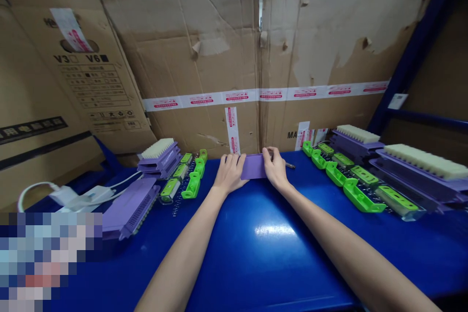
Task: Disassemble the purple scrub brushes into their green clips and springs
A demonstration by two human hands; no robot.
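Note:
A flat purple plastic piece (253, 166) is held between my two hands at the back of the blue table, near the cardboard. My left hand (230, 171) grips its left end with the fingers over the top. On its right end my right hand (275, 168) is closed, thumb and fingers bent around the edge. The piece's far side and underside are hidden. Just right of my right hand lies a thin dark rod-like tool (290, 165), partly covered by the hand.
Purple slotted housings (127, 207) and cream-bristled brush pieces (426, 160) stand at both sides. Bright green brackets (360, 197), green-topped clear parts (170, 190) and springs (177, 202) line up beside them. A white power strip (87, 197) lies left. Cardboard (197, 58) walls the back.

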